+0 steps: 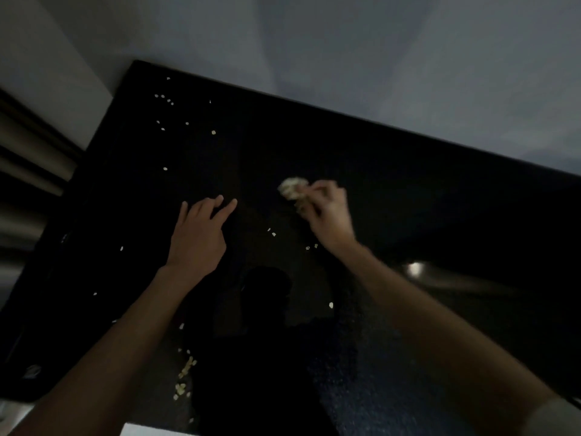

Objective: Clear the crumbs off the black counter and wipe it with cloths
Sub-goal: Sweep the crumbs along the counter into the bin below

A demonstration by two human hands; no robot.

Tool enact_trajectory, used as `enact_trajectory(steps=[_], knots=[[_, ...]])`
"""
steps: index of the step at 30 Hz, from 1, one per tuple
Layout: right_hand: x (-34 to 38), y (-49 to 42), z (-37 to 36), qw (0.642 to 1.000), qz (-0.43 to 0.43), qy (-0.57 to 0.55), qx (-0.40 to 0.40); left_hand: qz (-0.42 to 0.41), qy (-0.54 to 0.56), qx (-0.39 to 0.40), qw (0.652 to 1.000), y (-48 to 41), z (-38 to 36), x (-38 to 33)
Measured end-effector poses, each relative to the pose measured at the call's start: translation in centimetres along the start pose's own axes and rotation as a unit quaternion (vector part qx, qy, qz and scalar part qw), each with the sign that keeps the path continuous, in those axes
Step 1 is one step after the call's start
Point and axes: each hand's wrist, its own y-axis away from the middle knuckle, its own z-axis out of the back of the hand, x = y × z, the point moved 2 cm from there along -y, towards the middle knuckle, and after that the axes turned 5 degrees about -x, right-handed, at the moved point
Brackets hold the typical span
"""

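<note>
Many pale crumbs [188, 366] dot the black counter [408, 190], thickest near its front edge. My left hand [199, 237] reaches over it, fingers straight and apart. My right hand [328, 215], blurred, pinches a pale clump [292, 187] in curled fingers.

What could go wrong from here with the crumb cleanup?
1. The right hand pinches a pale crumpled wad, which is blurred; bits may drop back onto the glossy black counter.
2. The pale crumbs by the near edge could get swept off it.
3. The small scattered crumbs at the far left corner are easy to miss in this dim light; the open left hand lies well short of them.
</note>
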Motion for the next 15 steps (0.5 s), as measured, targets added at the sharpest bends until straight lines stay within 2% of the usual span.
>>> enact_trajectory(steps=[2,5,7,9,12,15], knots=[[3.4,2.9,-1.9,0.997,0.062,-0.012,0.039,-0.003,-0.001,0.007,1.000,-0.1,0.3,0.1],[5.7,6.2,-2.8,0.989,0.094,-0.046,0.102,-0.006,-0.009,0.035,0.999,-0.5,0.5,0.4],[6.2,6.8,-2.4,0.980,0.092,-0.078,0.157,-0.010,-0.011,0.060,0.998,-0.7,0.7,0.7],[6.6,6.3,-0.9,0.974,0.056,-0.132,0.175,-0.013,0.011,0.079,0.997,-0.5,1.1,1.1],[6.0,5.2,3.8,0.981,0.001,-0.183,0.061,-0.023,0.054,0.038,0.998,0.8,2.1,1.8],[2.5,5.8,8.2,0.988,-0.056,-0.137,-0.043,-0.009,0.045,-0.038,0.998,3.9,3.3,3.1]])
